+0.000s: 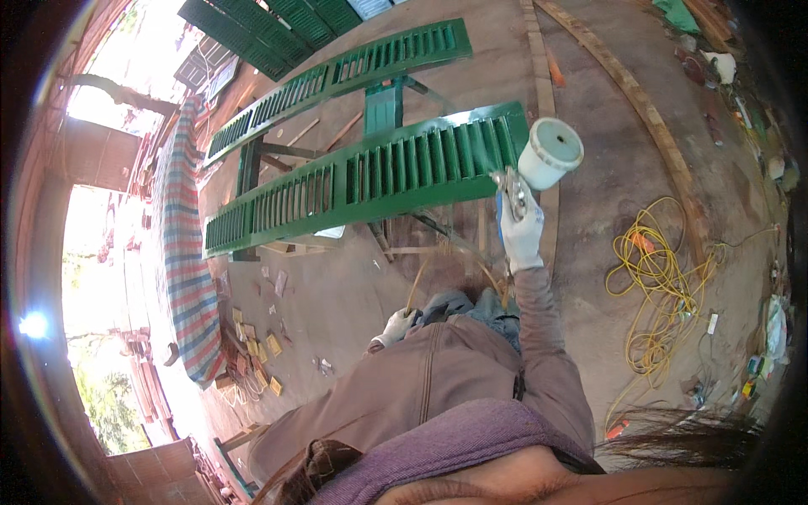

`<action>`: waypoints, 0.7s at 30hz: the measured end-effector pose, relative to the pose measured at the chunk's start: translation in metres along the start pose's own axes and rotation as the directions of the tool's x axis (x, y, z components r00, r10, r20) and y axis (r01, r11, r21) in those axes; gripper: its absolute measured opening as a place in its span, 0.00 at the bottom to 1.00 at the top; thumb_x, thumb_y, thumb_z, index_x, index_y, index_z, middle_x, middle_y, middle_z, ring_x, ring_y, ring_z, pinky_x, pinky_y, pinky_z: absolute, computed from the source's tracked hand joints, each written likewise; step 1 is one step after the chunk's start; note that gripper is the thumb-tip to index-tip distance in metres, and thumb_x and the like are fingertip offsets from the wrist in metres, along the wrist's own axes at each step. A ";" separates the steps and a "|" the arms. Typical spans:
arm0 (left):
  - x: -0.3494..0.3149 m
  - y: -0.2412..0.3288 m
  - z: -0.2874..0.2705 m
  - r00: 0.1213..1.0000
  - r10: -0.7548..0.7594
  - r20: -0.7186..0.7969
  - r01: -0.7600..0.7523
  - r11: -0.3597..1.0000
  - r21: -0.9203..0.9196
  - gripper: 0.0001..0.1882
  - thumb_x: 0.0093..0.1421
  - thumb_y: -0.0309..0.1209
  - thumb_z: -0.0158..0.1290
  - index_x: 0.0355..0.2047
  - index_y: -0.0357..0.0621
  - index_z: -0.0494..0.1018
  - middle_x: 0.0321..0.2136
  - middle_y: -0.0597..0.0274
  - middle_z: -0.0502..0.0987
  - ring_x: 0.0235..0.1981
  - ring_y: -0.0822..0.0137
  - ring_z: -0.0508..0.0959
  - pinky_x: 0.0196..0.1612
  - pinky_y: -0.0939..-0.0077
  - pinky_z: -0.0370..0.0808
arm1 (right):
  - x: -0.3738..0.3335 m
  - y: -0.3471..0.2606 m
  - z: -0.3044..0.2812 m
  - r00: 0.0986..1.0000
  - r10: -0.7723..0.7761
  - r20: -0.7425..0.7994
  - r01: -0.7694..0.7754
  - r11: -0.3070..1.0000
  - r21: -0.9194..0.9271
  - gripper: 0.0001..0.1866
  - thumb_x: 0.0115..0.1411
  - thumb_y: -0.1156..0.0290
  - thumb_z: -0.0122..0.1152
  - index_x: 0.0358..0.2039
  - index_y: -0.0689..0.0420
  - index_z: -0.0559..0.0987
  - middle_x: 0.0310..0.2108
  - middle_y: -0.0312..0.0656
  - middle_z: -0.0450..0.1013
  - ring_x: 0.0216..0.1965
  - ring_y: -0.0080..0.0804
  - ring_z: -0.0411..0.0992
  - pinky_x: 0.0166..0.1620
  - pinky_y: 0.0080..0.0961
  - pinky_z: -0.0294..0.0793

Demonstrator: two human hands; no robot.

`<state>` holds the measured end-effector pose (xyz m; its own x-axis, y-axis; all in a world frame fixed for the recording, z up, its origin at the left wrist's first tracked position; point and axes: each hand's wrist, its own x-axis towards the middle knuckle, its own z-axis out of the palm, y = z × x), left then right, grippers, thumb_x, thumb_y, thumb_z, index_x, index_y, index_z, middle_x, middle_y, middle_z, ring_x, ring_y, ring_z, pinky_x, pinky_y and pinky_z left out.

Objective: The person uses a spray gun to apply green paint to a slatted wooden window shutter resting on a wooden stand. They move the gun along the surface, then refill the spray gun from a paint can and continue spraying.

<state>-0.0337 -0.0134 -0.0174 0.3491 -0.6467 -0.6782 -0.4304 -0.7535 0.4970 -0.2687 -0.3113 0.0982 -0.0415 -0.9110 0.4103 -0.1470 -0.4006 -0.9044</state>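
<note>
My right hand, in a white and blue glove, is wrapped round a metal spray gun with a white paint cup on it. The gun is at the right end of a long green louvred shutter, and a faint mist shows by the slats. Down near my body, my gloved left hand is closed on a thin yellow hose; its fingers are partly hidden. Beyond the near shutter lies a second green louvred shutter, raised on green supports.
More green shutters stand at the far left. A striped tarpaulin hangs along the left side, with small wood blocks on the floor. Tangled yellow hose lies to the right, near a long wooden plank.
</note>
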 end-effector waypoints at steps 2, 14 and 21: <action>0.004 -0.011 -0.003 1.000 0.017 0.016 -0.018 0.998 0.068 0.18 0.63 0.44 0.47 0.42 0.46 0.79 0.37 0.51 0.81 0.41 0.56 0.80 0.45 0.63 0.73 | -0.012 -0.015 -0.007 1.000 0.030 -0.006 -0.029 0.999 0.013 0.19 0.58 0.77 0.60 0.50 0.66 0.74 0.47 0.52 0.76 0.50 0.45 0.74 0.52 0.32 0.71; 0.018 0.008 -0.040 0.997 0.023 0.074 -0.020 0.999 -0.051 0.19 0.64 0.43 0.47 0.41 0.40 0.76 0.29 0.53 0.80 0.30 0.58 0.80 0.36 0.63 0.75 | -0.003 -0.045 -0.028 0.968 0.232 -0.096 -0.233 0.972 -0.004 0.18 0.61 0.78 0.55 0.52 0.64 0.74 0.49 0.47 0.75 0.51 0.32 0.74 0.54 0.26 0.70; 0.020 -0.003 -0.039 0.979 0.062 0.194 -0.069 0.997 0.033 0.18 0.65 0.43 0.46 0.39 0.44 0.78 0.25 0.56 0.80 0.27 0.65 0.80 0.34 0.68 0.75 | -0.015 -0.080 -0.063 0.963 0.221 -0.154 -0.235 0.969 -0.075 0.19 0.61 0.79 0.56 0.53 0.65 0.73 0.49 0.47 0.76 0.50 0.29 0.73 0.53 0.25 0.69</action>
<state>0.0072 -0.0292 -0.0112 0.1533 -0.6565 -0.7386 -0.4811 -0.7025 0.5245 -0.3186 -0.2598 0.1714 -0.2249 -0.9508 0.2132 -0.2071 -0.1672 -0.9639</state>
